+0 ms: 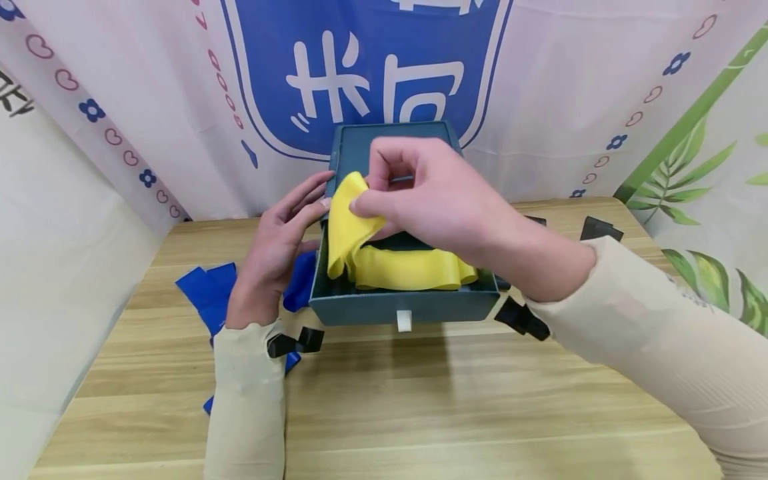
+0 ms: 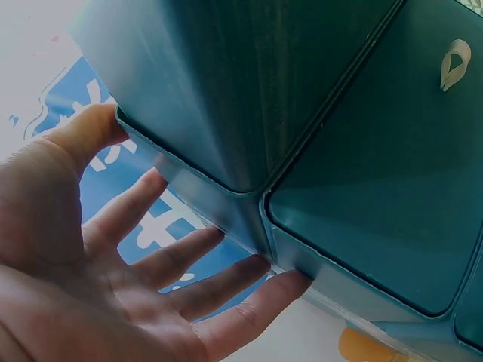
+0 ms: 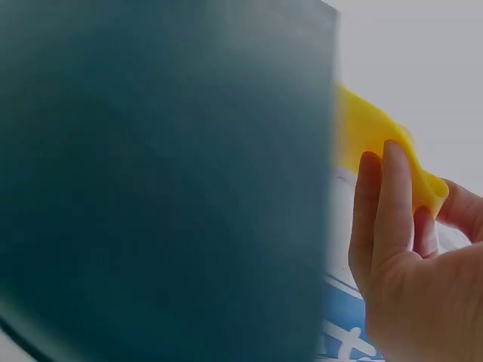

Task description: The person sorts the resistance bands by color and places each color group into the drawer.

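A dark teal drawer box (image 1: 390, 141) stands on the table with its drawer (image 1: 354, 311) pulled out toward me. Inside the drawer lies a wide, flat yellow stretch band (image 1: 414, 269). One end of the band is lifted at the left, pinched between the thumb and fingers of my right hand (image 1: 438, 193). The right wrist view also has the yellow band (image 3: 370, 132) between thumb and fingers. My left hand (image 1: 273, 247) touches the box's left side. In the left wrist view its fingers (image 2: 245, 320) are spread along the box's edge, fairly straight.
Blue bands (image 1: 210, 293) lie on the wooden table (image 1: 360, 413) left of the box, partly behind my left arm. Small black pieces (image 1: 600, 229) lie at the back right. A printed curtain (image 1: 558, 100) hangs right behind the box. The drawer front carries a white pull tab (image 1: 405, 321).
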Motion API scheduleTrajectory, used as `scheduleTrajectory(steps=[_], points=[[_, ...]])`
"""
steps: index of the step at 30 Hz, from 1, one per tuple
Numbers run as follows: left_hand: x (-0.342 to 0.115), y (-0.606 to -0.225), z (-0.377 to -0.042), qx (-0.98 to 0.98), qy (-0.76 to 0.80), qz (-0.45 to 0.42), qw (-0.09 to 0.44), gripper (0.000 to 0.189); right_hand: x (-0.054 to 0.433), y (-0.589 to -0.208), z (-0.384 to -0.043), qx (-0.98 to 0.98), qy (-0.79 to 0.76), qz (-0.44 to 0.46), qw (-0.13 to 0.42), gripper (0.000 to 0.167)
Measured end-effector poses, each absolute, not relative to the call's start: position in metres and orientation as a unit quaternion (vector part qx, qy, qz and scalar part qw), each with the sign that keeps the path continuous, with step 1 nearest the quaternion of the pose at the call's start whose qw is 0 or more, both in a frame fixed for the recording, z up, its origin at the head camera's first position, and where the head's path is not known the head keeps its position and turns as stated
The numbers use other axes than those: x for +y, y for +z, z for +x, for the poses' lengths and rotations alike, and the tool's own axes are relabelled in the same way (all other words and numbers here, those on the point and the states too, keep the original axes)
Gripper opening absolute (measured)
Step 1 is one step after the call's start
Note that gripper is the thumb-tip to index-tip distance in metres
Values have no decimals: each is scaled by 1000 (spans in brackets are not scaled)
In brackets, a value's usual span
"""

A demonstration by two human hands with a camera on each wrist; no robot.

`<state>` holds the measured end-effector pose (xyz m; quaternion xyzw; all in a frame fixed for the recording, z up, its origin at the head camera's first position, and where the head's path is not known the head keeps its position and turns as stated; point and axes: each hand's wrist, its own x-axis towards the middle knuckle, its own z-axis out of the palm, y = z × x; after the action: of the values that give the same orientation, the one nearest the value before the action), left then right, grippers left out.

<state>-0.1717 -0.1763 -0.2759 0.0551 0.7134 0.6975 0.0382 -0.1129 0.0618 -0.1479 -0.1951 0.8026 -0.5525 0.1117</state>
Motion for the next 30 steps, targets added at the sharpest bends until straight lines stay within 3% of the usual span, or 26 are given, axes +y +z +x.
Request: scheduleTrajectory(steps=[17, 30], points=[[-176, -278, -171, 703, 707, 62, 36, 52, 111, -186, -126, 869, -439, -158, 162, 21], [-175, -278, -171, 715, 696, 62, 37, 53, 120, -193, -124, 937, -288, -171, 100, 29]])
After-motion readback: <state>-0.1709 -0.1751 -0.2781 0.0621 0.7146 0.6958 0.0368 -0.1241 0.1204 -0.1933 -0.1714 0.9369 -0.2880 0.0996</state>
